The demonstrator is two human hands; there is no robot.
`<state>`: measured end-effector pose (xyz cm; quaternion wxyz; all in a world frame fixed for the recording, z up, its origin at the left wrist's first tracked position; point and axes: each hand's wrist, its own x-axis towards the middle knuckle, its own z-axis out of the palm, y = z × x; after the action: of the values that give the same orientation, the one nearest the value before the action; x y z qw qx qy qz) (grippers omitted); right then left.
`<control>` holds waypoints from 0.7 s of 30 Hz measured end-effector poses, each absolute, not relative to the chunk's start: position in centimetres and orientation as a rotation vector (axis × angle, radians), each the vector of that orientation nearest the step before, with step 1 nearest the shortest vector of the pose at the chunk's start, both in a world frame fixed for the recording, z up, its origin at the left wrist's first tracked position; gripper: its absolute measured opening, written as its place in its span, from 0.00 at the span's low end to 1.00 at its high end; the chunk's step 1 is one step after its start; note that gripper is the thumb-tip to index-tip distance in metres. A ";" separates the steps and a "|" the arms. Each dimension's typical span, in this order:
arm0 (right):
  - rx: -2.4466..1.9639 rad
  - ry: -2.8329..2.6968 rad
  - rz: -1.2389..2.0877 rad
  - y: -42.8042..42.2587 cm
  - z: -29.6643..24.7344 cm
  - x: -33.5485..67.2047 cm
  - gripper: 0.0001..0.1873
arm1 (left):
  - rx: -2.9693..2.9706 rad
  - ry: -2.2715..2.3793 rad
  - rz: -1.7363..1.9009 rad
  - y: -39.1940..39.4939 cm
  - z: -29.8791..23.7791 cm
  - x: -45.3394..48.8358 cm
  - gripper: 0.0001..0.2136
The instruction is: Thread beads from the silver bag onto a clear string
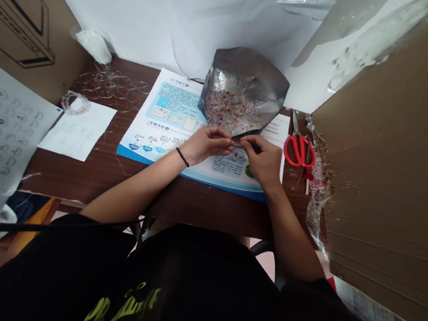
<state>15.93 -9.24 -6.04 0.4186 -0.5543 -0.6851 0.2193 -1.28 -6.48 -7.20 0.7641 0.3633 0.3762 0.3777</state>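
My left hand [213, 147], with a black band on its wrist, is closed in a pinch over the printed sheet. Opposite it, my right hand [261, 158] pinches too, and the fingertips of both hands nearly meet. What lies between them is too small to make out. Just below the fingertips show a few small red and clear beads [235, 155]; whether they hang on a thread I cannot tell. Directly beyond my hands stands an opened silvery bag [252, 64] holding many small clear, red and yellow beads [231, 110]. Underneath lies the blue-and-white printed sheet [140, 141].
Red-handled scissors [299, 151] lie at the right beside crumpled clear plastic [317, 197]. Tangled clear thread [116, 84] spreads at the left, near a beaded coil [75, 103] on white paper [77, 134]. Cardboard walls [395, 182] flank the dark table [199, 206].
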 end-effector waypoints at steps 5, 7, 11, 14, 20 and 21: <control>-1.401 -1.738 0.497 -9.7 -5.6 15.4 0.08 | 0.789 0.776 0.826 -6.4 -7.6 -1.2 0.08; -1.386 -1.742 0.495 -9.8 -5.5 15.2 0.08 | 0.795 0.757 0.828 -6.5 -7.7 -1.1 0.07; -1.355 -1.752 0.512 -9.9 -5.6 14.9 0.08 | 0.826 0.727 0.837 -6.6 -7.8 -0.8 0.08; -1.346 -1.776 0.484 -9.9 -5.8 14.9 0.09 | 0.832 0.733 0.841 -6.7 -7.7 -0.7 0.10; -1.331 -1.792 0.400 -10.0 -5.9 14.8 0.08 | 0.835 0.783 0.830 -6.8 -7.5 -0.6 0.09; -1.324 -1.795 0.394 -10.0 -5.8 14.7 0.08 | 0.839 0.784 0.830 -6.8 -7.6 -0.6 0.09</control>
<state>14.75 -9.99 -5.84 0.4244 -0.5294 -0.7176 0.1574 -0.62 -6.79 -7.57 0.7594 0.3851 0.3600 0.3813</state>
